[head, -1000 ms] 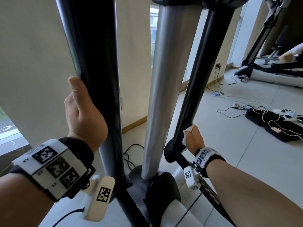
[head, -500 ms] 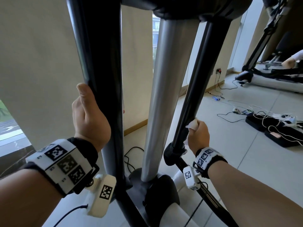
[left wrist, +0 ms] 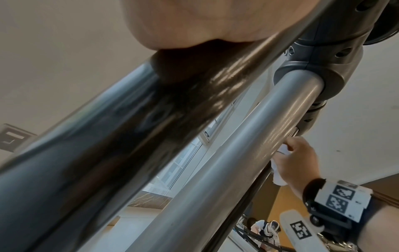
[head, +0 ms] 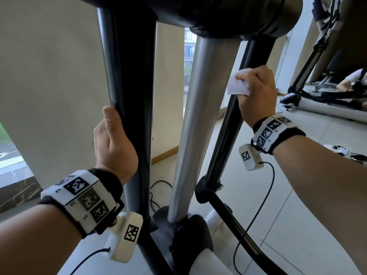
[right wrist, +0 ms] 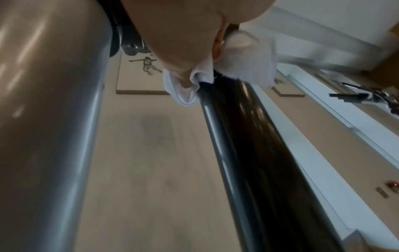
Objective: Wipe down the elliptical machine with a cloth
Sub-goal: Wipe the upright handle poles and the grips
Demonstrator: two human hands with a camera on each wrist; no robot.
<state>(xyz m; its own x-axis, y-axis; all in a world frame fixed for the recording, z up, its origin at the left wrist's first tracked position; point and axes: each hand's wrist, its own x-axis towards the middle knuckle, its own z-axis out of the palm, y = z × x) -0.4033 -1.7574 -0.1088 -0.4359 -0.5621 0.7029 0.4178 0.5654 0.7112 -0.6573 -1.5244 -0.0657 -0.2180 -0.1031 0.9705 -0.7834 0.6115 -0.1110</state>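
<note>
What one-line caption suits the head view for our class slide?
Right hand wipes the elliptical's right black bar with a white cloth while the left hand grips the left black bar.

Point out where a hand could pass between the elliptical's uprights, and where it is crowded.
Open gaps: between the left black bar and the silver post; a narrower one between the post and the right black bar. Crowded: the base, where posts and a floor cable converge, and where the right hand wraps the cloth.

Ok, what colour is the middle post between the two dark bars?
Matte silver-grey metal post, plain with no pattern; the head view shows it best.
</note>
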